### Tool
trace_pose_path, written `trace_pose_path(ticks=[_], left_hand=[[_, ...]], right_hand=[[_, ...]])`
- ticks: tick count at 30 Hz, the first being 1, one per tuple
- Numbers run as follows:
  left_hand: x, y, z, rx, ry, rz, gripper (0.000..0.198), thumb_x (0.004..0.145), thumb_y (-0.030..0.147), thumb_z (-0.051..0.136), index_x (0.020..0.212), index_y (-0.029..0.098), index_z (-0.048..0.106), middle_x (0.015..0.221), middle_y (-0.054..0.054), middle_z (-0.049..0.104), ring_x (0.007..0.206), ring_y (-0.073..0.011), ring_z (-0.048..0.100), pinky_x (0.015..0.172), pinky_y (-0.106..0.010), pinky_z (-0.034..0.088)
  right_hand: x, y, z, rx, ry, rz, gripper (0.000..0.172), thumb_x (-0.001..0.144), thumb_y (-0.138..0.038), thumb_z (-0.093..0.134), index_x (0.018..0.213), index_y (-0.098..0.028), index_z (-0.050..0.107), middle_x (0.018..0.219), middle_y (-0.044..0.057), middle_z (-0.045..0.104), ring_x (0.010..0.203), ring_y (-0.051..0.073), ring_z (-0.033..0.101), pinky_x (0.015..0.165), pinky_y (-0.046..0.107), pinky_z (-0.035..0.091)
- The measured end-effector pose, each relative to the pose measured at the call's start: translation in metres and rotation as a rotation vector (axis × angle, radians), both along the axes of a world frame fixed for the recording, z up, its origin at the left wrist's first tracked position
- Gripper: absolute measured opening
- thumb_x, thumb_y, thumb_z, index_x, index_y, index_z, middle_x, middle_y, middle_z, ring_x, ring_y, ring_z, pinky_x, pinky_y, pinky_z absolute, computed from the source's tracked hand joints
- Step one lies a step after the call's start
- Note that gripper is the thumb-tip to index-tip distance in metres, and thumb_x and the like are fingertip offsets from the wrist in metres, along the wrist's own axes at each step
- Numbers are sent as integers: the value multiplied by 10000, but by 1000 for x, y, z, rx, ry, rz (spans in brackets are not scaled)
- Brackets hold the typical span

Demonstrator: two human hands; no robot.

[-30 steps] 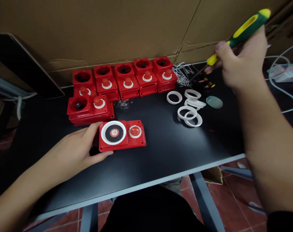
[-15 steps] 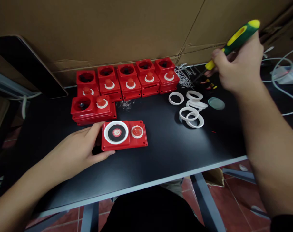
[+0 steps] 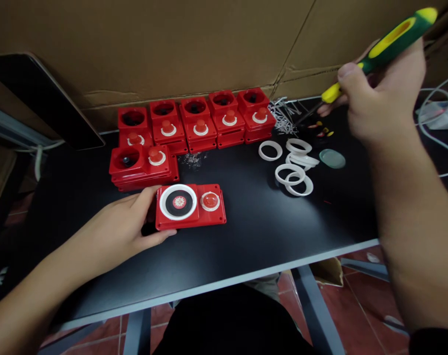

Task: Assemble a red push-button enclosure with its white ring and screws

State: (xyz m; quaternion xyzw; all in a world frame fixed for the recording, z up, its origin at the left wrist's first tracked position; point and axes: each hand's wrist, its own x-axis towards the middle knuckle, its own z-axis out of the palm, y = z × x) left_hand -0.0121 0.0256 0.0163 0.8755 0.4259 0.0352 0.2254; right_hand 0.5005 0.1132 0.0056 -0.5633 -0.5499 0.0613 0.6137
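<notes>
My left hand [image 3: 124, 228] grips the left end of a red rectangular unit [image 3: 190, 206] lying flat on the black table [image 3: 246, 236]. That unit carries a white ring around a black disc and a small red dome. My right hand [image 3: 384, 96] is raised at the far right, closed round a green and yellow screwdriver [image 3: 382, 47]. The screwdriver's tip points down toward a heap of small metal screws [image 3: 283, 114].
Several red units [image 3: 194, 125] stand in a row along the cardboard wall [image 3: 194, 44], one more stack in front at the left. White rings [image 3: 292, 165] and a pale green disc [image 3: 332, 159] lie at the right. White cable [image 3: 438, 128] trails at the far right.
My right hand with the screwdriver dipped toward the screws, then rose and shifted right. My left hand and the red unit stayed in place.
</notes>
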Motion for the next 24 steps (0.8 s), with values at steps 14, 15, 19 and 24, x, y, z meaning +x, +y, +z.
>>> trace_pose_path(ticks=[14, 15, 19, 24], left_hand=[[10, -2, 3, -52, 6, 39, 707, 948, 760, 702, 1411, 235, 604, 1240, -171, 833, 1162, -488, 835, 976, -628, 693], [10, -2, 2, -49, 2, 38, 702, 950, 749, 714, 1415, 233, 609, 1245, -172, 833, 1169, -484, 835, 988, -622, 693], [6, -2, -6, -4, -13, 17, 767, 961, 775, 733, 1490, 236, 600, 1249, -172, 837, 1163, -475, 836, 977, -587, 697], [3, -1, -13, 22, -8, 18, 812, 957, 826, 713, 1504, 242, 579, 1261, -175, 843, 1165, -473, 837, 960, -559, 686]], right_hand=[[-86, -37, 1, -116, 343, 576, 656, 672, -684, 1069, 938, -279, 626, 777, -40, 728, 506, 134, 591, 475, 316, 518], [-96, -43, 1, -134, 393, 584, 651, 671, -674, 1073, 938, -277, 631, 791, -39, 734, 524, 140, 609, 457, 302, 518], [-127, -61, 5, -234, 584, 616, 528, 758, -547, 1053, 940, -268, 644, 819, -25, 749, 585, 161, 657, 449, 303, 554], [-141, -68, 10, -292, 636, 649, 517, 777, -591, 1028, 921, -279, 641, 801, -39, 748, 583, 149, 663, 469, 290, 569]])
